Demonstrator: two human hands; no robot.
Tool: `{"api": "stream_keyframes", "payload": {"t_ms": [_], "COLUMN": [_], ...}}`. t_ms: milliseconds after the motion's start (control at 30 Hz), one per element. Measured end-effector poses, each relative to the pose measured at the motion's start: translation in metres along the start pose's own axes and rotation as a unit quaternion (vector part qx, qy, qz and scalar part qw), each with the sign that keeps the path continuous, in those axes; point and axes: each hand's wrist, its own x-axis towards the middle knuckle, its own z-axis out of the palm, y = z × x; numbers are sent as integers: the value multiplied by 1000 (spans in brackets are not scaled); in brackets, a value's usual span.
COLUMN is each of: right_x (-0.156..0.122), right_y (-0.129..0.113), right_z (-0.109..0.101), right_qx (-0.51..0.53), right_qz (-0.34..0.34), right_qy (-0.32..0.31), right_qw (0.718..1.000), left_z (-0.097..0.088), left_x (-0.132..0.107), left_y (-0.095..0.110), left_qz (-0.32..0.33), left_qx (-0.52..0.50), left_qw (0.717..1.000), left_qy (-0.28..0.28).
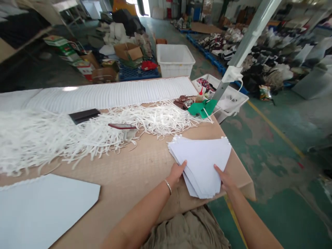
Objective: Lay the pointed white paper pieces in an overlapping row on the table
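Observation:
A fanned stack of white trapezoid-shaped sheets (201, 162) lies at the right end of the brown-covered table (129, 162). My left hand (177, 172) grips the stack's left edge, its thumb on top. On the opposite edge my right hand (223, 177) holds the sheets, thumb also on top and fingers beneath, partly hidden. The sheets' wide side points away from me, with small notched tabs at its corners. Whether they are paper or thin board I cannot tell.
A heap of white strips (155, 117) covers the table's middle, with a phone-like flat object (121, 126) on it. Behind lie a row of white pieces (109, 93) and green cut material (202, 108). A large white board (44, 207) is at left; a metal post (243, 48) rises beyond the table's corner.

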Motion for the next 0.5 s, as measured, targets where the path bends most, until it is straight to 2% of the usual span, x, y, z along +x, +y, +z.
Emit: {"api": "stream_keyframes", "payload": {"t_ms": [100,167,267,367,433,467,500], "right_x": [10,21,39,54,62,64,66], "right_y": [-9,-15,-25,-33,-38,-41,-43], "right_z": [-24,-47,-82,-104,-110,-111,-111], "right_qx": [27,18,-16,-66,-105,-123,-136], "right_qz": [42,44,53,58,66,73,78], "right_qy": [-18,-34,-57,-55,-33,-24,-17], "right_qw": [999,998,997,995,992,989,987], "left_z": [25,46,72,73,62,55,49], "left_x": [-6,-15,-34,-47,-45,-39,-31], "left_y": [0,-5,-14,-7,14,29,45], "left_qz": [-27,-54,-112,-152,-83,-11,73], "left_qx": [10,12,21,104,217,275,326], "left_qw": [999,998,993,970,945,935,925], "left_qy": [31,16,-38,-159,-230,-225,-181]}}
